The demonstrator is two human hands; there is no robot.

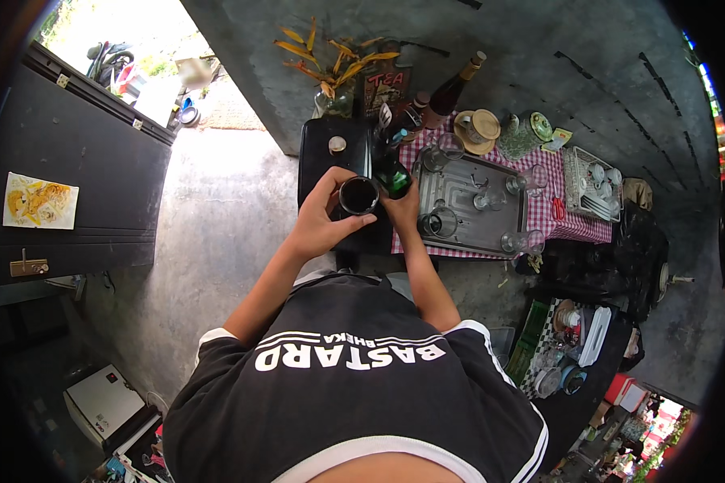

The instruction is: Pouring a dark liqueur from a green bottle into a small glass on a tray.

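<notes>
My left hand (315,224) is wrapped around a round glass (359,195), seen from above, its inside dark. Whether that darkness is liquid or the table seen through it, I cannot tell. Just right of the glass, my right hand (403,208) grips a green glass bottle (394,179). Both are held over the near part of a small black table (317,175). A small round pale-topped object (336,145) sits on this table beyond my left hand. Close to my right hand, a glass mug (438,222) stands on a metal tray (501,175).
The tray bears several glass pitchers and cups, on a red checkered tablecloth (538,211). Behind it stand a dark corked bottle (453,90), a cup with saucers (480,128) and a glass jar (516,139). Red scissors (557,208) lie beside a dish basket (592,184). A black door (84,151) stands ajar left.
</notes>
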